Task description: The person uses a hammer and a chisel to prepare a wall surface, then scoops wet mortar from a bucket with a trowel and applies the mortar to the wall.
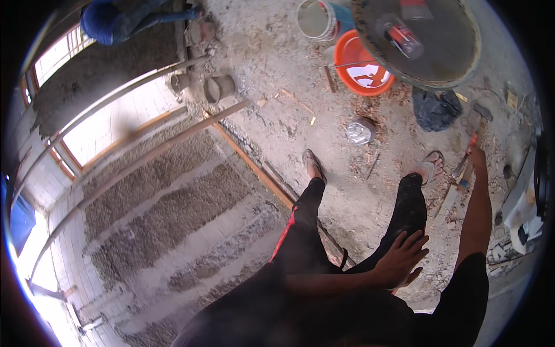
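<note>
My right hand (477,157) reaches down at the right side, its fingers closed round a tool with a red handle (473,141). A dark metal part (461,166) shows beside that hand; the tool's exact kind is hard to make out. Close by lie a hammer-like tool (481,111) and a pale wooden strip (448,202) on the rubble-strewn floor. My left hand (400,260) is spread over my right thigh and holds nothing. Both my feet stand in sandals on the gritty floor.
An orange basin (341,55) with liquid, a bucket (299,20) and a large round tub (471,63) stand ahead. A black plastic bag (433,118) and a silvery container (361,132) sit nearer. Rough mortar (179,202) and long bars lie left. Another person (115,23) bends at upper left.
</note>
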Demonstrator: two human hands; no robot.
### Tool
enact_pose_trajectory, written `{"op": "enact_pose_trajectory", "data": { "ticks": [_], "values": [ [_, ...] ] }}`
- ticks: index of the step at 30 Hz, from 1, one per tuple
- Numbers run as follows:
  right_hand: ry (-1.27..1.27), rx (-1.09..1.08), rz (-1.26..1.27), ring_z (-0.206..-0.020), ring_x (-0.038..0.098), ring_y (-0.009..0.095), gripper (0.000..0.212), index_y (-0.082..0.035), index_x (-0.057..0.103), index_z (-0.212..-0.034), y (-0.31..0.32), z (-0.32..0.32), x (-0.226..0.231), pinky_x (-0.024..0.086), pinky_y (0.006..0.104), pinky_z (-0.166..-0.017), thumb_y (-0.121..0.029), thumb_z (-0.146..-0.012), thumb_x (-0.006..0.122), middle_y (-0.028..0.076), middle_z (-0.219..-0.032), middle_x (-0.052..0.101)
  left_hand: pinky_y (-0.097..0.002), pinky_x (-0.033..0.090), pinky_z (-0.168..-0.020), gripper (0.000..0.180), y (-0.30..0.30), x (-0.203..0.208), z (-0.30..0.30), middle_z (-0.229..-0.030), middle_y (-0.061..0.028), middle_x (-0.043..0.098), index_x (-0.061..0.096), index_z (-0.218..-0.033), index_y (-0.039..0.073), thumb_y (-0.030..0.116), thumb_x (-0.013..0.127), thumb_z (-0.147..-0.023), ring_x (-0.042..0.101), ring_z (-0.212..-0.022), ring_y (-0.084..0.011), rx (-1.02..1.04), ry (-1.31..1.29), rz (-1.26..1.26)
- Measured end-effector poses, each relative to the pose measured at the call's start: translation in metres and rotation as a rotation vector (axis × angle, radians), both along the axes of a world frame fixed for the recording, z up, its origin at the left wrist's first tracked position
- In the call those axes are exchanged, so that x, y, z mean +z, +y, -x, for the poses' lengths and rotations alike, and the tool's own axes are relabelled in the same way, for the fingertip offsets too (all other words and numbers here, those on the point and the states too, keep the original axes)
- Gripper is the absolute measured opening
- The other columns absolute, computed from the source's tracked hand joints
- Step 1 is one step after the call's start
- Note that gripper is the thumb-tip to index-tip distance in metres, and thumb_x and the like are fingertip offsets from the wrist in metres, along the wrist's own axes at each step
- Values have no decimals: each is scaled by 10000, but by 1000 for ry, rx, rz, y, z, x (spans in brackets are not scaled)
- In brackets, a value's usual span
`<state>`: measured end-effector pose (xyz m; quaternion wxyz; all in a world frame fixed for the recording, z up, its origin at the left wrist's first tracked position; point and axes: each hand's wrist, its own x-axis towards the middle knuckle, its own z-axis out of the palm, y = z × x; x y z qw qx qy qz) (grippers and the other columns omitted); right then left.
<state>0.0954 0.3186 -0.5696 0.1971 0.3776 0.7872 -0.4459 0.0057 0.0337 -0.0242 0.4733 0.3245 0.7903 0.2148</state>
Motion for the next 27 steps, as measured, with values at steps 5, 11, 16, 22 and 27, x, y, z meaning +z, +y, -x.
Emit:
{"op": "enact_pose_trajectory", "data": {
  "ticks": [5,11,16,22,27],
  "values": [
    [-366,-447,609,-623,635,235,183,-48,679,-864,-34,2,134,520,375,-589,-223,-850,627,87,-721,633,-511,258,-1138,475,-40,0,-8,-1395,-164,457,579,-1254,27,227,678,-835,328,-1389,-313,65,71,16],
    [-313,289,302,-667,701,196,364,-33,718,-721,-116,-60,388,552,380,-658,-269,-916,520,92,-665,697,-477,323,-1120,567,-154,-22,-11,-1440,-178,427,510,-1328,40,312,677,-859,364,-1374,-358,238,-141,-129],
    [-285,108,420,-638,677,210,125,25,687,-839,-266,37,636,553,363,-622,-96,-813,671,97,-701,681,-412,480,-951,529,-302,57,76,-1157,-210,646,591,-1262,57,459,600,-918,612,-1123,-344,210,-417,-176],
    [-197,247,480,-753,684,178,261,38,706,-948,-505,209,764,535,320,-712,-144,-767,747,106,-829,718,-302,527,-769,581,-492,151,172,-1061,-46,660,638,-1218,76,579,555,-940,623,-916,-169,509,-919,-253],
    [-137,741,527,-781,657,137,287,21,709,-988,-715,353,821,507,286,-746,-182,-786,741,53,-845,710,-298,532,-738,534,-663,224,239,-1026,-69,659,629,-1203,47,508,625,-932,644,-855,-158,1141,-835,-395]
  ]
}}
